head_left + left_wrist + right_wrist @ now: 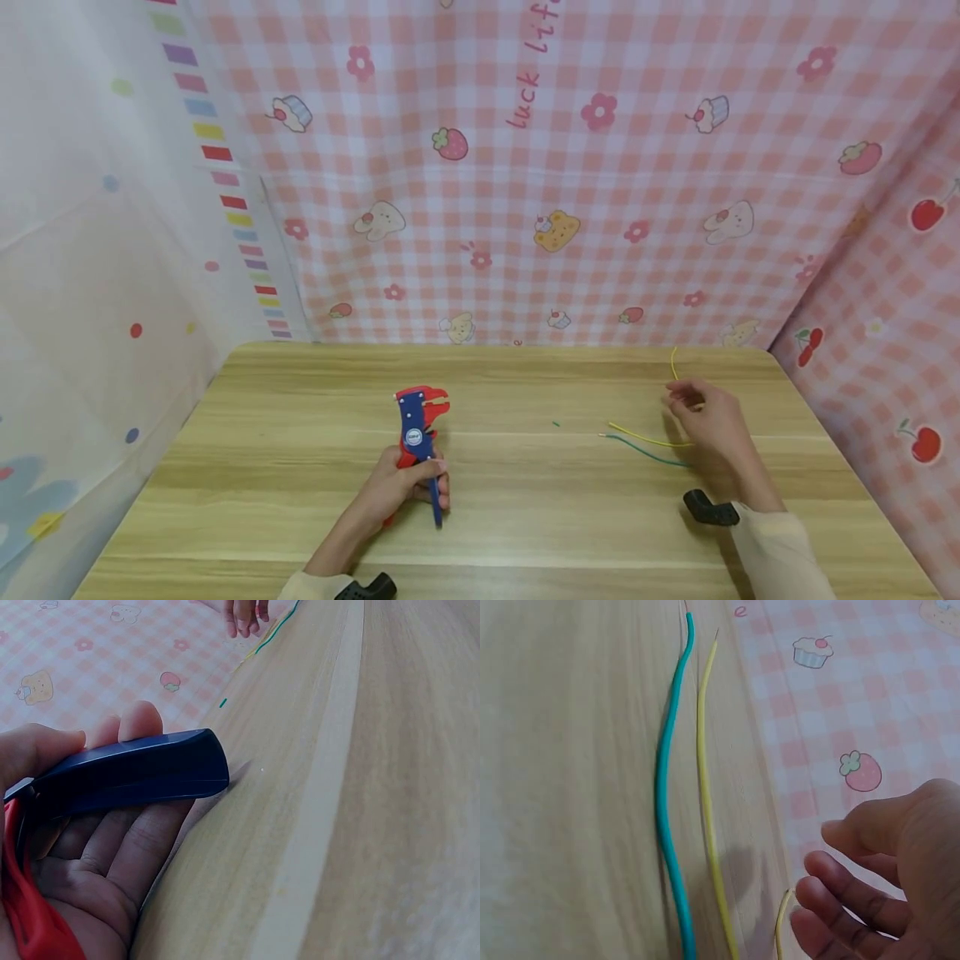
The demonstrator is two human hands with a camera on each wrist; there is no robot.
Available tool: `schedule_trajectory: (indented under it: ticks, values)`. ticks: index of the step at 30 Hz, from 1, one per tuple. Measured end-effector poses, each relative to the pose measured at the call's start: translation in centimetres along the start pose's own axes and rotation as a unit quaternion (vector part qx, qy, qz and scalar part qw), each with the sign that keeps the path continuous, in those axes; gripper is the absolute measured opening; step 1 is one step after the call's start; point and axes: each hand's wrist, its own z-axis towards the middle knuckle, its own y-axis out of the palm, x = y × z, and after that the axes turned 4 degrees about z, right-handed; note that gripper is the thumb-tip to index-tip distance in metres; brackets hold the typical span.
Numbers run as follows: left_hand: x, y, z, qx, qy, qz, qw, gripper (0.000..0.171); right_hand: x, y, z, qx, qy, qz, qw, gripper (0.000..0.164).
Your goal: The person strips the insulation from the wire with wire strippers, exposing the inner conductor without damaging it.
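My left hand (393, 492) grips a wire stripper (412, 417) by its handles, its red jaws pointing away from me and apart. In the left wrist view the blue handle (135, 769) lies across the fingers, with part of the red handle (37, 915) below. At the right, my right hand (708, 417) hovers with loosely bent fingers and nothing between thumb and fingertips. A green wire (662, 787) and a yellow wire (705, 772) lie side by side, bare metal at their ends. Another yellow wire (673, 363) runs beyond the right hand, one end right by its fingertips.
A tiny green scrap (556, 424) lies on the wooden table (525, 517) between the hands. A pink checked cloth (495, 208) hangs behind the table's far edge, with more cloth at both sides. Black devices (711, 508) sit at both wrists.
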Motion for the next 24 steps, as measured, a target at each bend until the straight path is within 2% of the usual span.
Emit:
schedule_trajectory:
  ticks: [9,24]
  values:
    - [0.1,0.0,0.0,0.004,-0.007,0.004,1.0000,0.019,0.7,0.0,1.6,0.016,0.022,0.011,1.000,0.030]
    - [0.1,0.1,0.0,0.004,-0.014,0.000,0.9999,0.020,2.5,0.6,3.5,0.022,0.096,0.009,0.995,0.043]
